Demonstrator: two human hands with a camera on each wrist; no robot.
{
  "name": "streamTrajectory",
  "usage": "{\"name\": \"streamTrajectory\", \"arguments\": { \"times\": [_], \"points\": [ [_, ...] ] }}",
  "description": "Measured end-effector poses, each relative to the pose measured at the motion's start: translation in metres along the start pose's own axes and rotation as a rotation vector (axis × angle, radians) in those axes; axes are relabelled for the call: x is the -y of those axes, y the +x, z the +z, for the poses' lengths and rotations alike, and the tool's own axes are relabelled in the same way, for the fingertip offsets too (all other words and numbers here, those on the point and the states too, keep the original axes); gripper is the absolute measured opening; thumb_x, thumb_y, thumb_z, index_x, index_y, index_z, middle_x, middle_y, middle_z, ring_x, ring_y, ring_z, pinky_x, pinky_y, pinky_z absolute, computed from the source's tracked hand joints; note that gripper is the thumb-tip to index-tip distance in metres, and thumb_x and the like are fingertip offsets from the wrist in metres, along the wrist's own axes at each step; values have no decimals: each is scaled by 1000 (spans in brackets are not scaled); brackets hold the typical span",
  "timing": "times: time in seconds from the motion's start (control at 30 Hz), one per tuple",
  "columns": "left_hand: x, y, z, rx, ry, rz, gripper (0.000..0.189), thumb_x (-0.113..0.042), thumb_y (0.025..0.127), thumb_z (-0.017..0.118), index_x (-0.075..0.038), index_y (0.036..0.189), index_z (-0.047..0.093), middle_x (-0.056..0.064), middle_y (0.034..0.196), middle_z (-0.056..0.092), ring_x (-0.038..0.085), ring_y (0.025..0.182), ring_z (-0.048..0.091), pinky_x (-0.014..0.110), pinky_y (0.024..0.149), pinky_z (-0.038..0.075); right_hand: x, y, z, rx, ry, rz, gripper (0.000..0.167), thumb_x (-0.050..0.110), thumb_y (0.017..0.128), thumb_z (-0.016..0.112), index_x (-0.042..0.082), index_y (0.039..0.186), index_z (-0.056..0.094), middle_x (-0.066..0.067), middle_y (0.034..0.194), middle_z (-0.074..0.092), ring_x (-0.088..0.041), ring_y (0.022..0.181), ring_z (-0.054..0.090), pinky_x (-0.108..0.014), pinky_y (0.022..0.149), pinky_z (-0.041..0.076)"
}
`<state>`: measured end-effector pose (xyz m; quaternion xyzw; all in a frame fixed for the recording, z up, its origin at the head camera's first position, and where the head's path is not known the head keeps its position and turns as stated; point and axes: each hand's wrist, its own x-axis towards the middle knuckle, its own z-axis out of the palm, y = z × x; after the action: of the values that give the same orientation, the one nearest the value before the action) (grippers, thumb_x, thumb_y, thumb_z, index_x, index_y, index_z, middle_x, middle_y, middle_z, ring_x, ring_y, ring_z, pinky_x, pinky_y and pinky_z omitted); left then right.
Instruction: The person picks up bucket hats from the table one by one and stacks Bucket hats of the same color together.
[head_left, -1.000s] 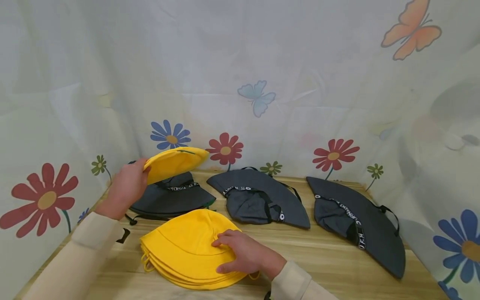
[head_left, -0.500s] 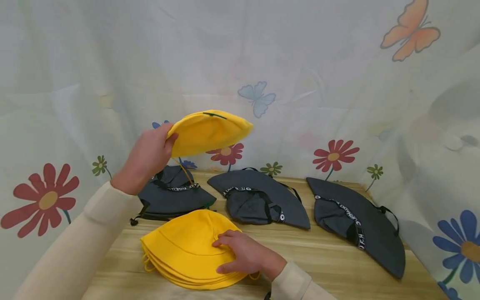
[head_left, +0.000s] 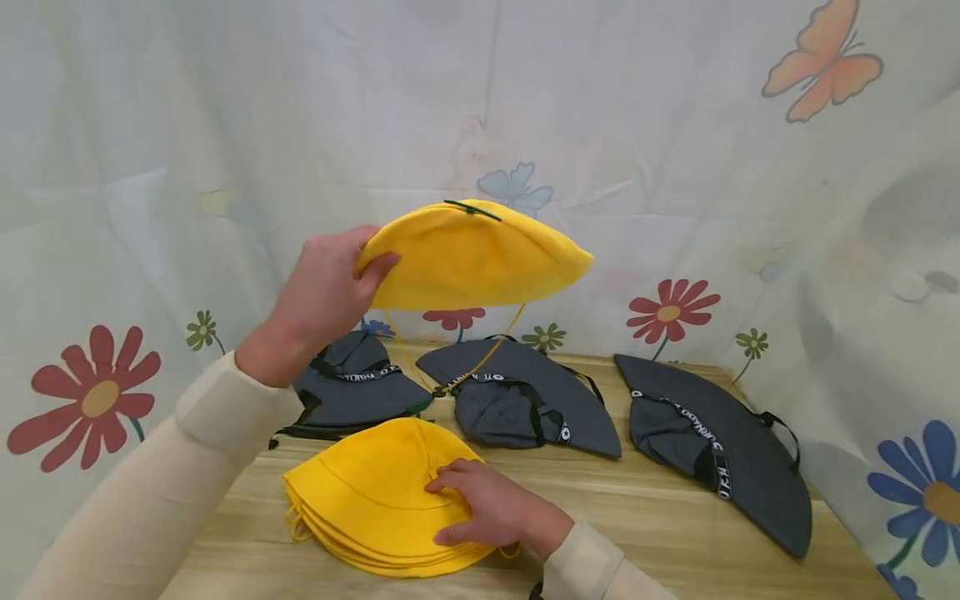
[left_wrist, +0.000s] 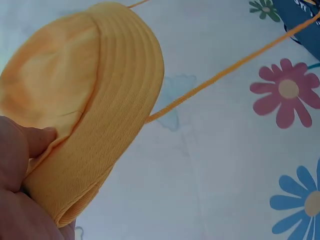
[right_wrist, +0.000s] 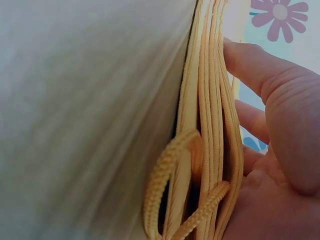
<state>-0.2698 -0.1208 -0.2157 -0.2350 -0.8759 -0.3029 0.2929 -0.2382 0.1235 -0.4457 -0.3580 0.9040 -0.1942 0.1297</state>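
High above the table, my left hand [head_left: 322, 279] grips a folded yellow bucket hat [head_left: 472, 258] by its left end, thumb on the near side. A thin yellow cord [head_left: 491, 350] loops down from it, and a short green strip marks its top edge. In the left wrist view the hat's stitched brim [left_wrist: 122, 100] shows, the thumb pressing by the crown seam. My right hand [head_left: 491, 510] rests with relaxed fingers on a stack of folded yellow hats [head_left: 367, 492] on the table. Their layered brim edges [right_wrist: 212, 100] and a cord loop [right_wrist: 172, 165] show in the right wrist view.
Behind the yellow stack lie dark grey brimmed hats with black straps: one at left [head_left: 367, 404], one in the middle [head_left: 555, 387], one at right [head_left: 757, 450]. A floral-printed curtain [head_left: 600, 108] encloses the back and sides of the wooden table [head_left: 600, 517].
My left hand has lifted the yellow hat up and to the right, away from above the left grey hat. Its cord now dangles free. The right hand has stayed on the stack.
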Motion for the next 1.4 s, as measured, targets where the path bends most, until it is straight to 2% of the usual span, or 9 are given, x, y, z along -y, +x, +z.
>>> {"name": "streamTrajectory", "arguments": {
  "times": [0.3,0.57,0.73,0.9,1.0,1.1,1.17,1.23,1.4],
  "points": [
    [-22,-12,-2,42,-73,15,27,-24,99,69,-3,116,70,12,96,76,22,75,70,34,65,55,4,-2,-4,-1,-21,-6,58,48,93,72,19,142,61,-8,152,54,-27,141,50,-42,117,41],
    [-35,-22,0,110,-111,-13,22,-21,97,72,-5,113,72,10,97,77,21,78,75,35,67,61,18,-15,-13,7,-41,23,62,48,93,72,24,147,56,-3,154,53,-23,139,51,-37,116,43],
    [-36,-27,1,134,-122,-30,23,-21,98,71,-6,115,71,10,98,77,20,76,73,34,66,61,41,-34,-38,-8,23,-138,49,44,98,68,20,140,63,5,141,63,-9,128,59,-30,108,49],
    [-35,-29,-3,138,-123,-18,21,-21,98,71,-6,113,71,10,94,77,18,71,71,30,61,58,61,-61,-83,-360,91,-478,27,25,98,71,15,124,72,3,119,76,-8,109,72,-26,96,57],
    [-34,-30,-3,140,-128,-10,19,-21,98,72,-6,109,72,9,89,76,16,65,67,28,57,54,69,-74,-113,-697,15,-740,12,14,95,74,10,106,76,-7,107,78,-16,99,75,-24,92,58],
    [-33,-32,-3,151,-134,-8,17,-21,98,71,-7,106,71,8,85,74,15,61,63,28,53,51,75,-85,-141,-1071,-103,-881,14,16,93,77,4,87,75,-18,99,72,-27,97,70,-25,97,56],
    [-33,-33,-3,159,-140,-7,16,-21,98,71,-6,105,71,8,84,73,15,61,62,28,52,50,77,-91,-156,-1276,-182,-858,25,24,93,78,2,82,72,-23,102,67,-32,102,63,-25,102,52],
    [-33,-34,-3,164,-144,-6,16,-20,97,72,-6,105,71,8,85,74,15,62,63,28,53,51,77,-98,-168,-1381,-220,-774,35,34,91,80,0,87,71,-26,110,65,-36,110,59,-25,103,49],
    [-32,-34,-4,184,-166,12,16,-18,97,72,-6,108,72,8,90,76,14,67,68,28,55,55,66,-113,-187,-1260,-268,-499,73,59,86,75,-4,122,64,-27,148,50,-37,137,48,-22,107,41]
  ]
}}
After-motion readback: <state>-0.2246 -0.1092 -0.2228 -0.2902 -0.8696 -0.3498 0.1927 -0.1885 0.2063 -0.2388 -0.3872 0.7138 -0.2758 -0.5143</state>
